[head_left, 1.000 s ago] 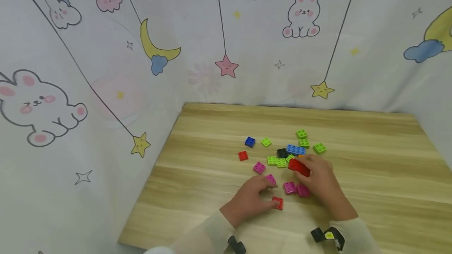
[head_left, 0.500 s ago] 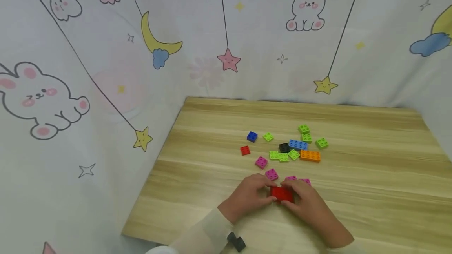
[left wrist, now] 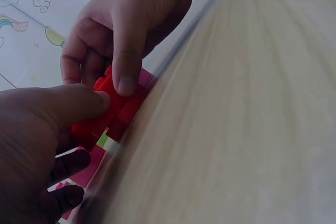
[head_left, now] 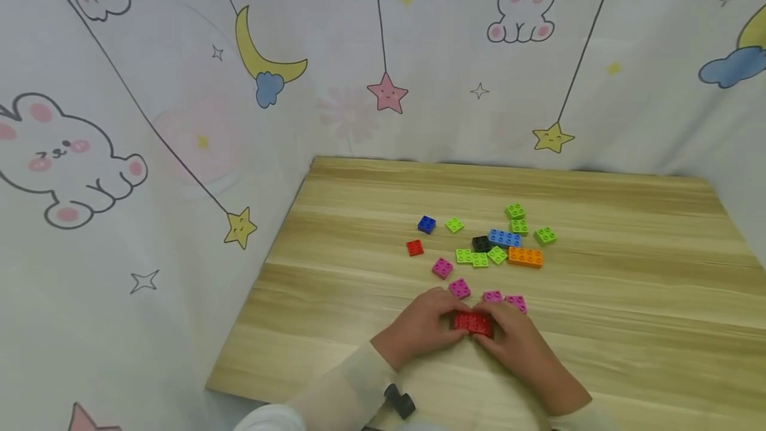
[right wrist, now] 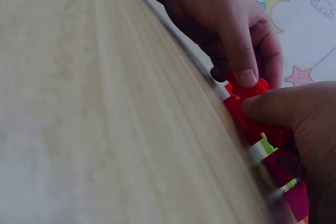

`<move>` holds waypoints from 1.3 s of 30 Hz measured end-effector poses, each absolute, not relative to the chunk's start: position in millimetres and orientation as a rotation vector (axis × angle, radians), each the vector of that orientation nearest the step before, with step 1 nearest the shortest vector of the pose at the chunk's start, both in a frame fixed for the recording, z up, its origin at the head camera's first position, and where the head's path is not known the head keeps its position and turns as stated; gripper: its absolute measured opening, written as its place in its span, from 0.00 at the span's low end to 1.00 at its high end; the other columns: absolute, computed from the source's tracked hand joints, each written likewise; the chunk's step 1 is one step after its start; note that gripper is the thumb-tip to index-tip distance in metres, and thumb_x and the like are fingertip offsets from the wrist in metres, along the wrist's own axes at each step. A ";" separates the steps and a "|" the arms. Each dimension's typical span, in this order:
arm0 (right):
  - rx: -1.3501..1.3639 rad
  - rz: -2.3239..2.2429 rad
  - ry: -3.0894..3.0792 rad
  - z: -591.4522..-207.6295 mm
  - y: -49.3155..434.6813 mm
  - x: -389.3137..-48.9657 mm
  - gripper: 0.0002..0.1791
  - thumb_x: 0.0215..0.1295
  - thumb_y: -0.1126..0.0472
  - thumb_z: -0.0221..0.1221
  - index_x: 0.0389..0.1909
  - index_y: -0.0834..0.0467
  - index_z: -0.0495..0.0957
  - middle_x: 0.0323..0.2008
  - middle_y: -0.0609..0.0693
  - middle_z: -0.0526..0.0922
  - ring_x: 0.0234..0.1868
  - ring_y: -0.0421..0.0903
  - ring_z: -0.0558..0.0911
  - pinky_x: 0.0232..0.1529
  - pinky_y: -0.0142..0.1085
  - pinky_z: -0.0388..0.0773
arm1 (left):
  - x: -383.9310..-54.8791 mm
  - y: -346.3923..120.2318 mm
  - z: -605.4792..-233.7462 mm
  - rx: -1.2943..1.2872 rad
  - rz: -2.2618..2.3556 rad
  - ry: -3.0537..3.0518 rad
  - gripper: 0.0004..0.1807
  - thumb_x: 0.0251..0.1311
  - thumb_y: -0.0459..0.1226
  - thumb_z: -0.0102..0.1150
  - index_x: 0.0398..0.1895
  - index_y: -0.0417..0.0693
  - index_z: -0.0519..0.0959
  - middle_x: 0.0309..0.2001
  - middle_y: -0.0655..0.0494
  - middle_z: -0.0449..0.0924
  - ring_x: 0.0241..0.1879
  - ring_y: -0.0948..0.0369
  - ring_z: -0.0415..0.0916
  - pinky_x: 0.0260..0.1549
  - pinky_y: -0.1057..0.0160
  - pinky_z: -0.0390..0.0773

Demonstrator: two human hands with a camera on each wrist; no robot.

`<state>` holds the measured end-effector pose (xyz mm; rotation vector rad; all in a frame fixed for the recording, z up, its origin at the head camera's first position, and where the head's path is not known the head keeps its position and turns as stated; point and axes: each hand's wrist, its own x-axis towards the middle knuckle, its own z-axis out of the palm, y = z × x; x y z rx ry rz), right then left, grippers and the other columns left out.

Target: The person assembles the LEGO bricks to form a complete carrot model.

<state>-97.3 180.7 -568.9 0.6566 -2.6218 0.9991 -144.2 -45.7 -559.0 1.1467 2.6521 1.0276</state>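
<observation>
Close together near the table's front, my left hand (head_left: 421, 326) and right hand (head_left: 519, 344) pinch red studded toy bricks (head_left: 473, 323) between thumb and fingers. In the left wrist view a seam shows between red pieces (left wrist: 97, 124), with one thumb on either side of it. The right wrist view has both thumbs on the red bricks (right wrist: 239, 106) just at the table surface. My fingers hide the bricks' far side, so how they join is unclear. Pink bricks (head_left: 459, 288) lie just beyond the hands, some partly behind the right fingers.
On the wooden table (head_left: 335, 218) lie several lime green bricks (head_left: 463, 256), an orange brick (head_left: 525, 257), a light blue brick (head_left: 505, 238), a black brick (head_left: 481, 243), a dark blue brick (head_left: 427, 224) and a small red brick (head_left: 415, 247). A printed white curtain (head_left: 299, 125) stands behind.
My right hand has brought a long red brick down and left to my left hand, where a small red brick lay. Both hands now hold the red bricks together. The view has tilted slightly downward.
</observation>
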 end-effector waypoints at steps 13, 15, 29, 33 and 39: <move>0.573 1.013 -2.721 -570.0 170.8 -99.7 0.32 0.44 0.68 0.81 0.52 0.61 0.78 0.44 0.51 0.85 0.47 0.49 0.82 0.52 0.49 0.81 | -144.8 -40.7 -548.0 1.142 0.873 2.672 0.18 0.60 0.44 0.76 0.53 0.57 0.87 0.45 0.70 0.86 0.44 0.73 0.78 0.50 0.74 0.76; 0.583 1.015 -2.700 -572.6 170.7 -100.9 0.33 0.42 0.68 0.81 0.51 0.61 0.78 0.42 0.50 0.85 0.46 0.48 0.82 0.51 0.48 0.81 | -144.9 -41.4 -547.9 1.124 0.873 2.667 0.17 0.59 0.44 0.76 0.52 0.57 0.88 0.43 0.71 0.85 0.42 0.74 0.77 0.49 0.74 0.76; 0.551 1.084 -2.715 -574.3 171.1 -100.3 0.35 0.44 0.69 0.80 0.55 0.62 0.76 0.46 0.51 0.85 0.51 0.51 0.83 0.57 0.53 0.78 | -141.3 -33.4 -548.1 1.169 0.883 2.643 0.14 0.63 0.42 0.73 0.52 0.55 0.87 0.48 0.71 0.85 0.50 0.73 0.77 0.55 0.73 0.74; 0.529 1.119 -2.741 -571.0 171.6 -100.7 0.36 0.45 0.68 0.80 0.57 0.61 0.76 0.45 0.49 0.85 0.50 0.48 0.83 0.57 0.51 0.79 | -141.5 -36.3 -543.6 1.164 0.880 2.666 0.13 0.61 0.40 0.75 0.49 0.56 0.88 0.45 0.71 0.85 0.47 0.73 0.78 0.53 0.74 0.75; 0.497 1.174 -2.756 -566.5 172.8 -100.6 0.38 0.44 0.68 0.80 0.59 0.61 0.75 0.43 0.47 0.86 0.50 0.48 0.83 0.61 0.51 0.76 | -144.1 -34.4 -539.2 1.192 0.856 2.631 0.12 0.61 0.41 0.74 0.48 0.55 0.88 0.44 0.71 0.85 0.46 0.73 0.77 0.52 0.74 0.74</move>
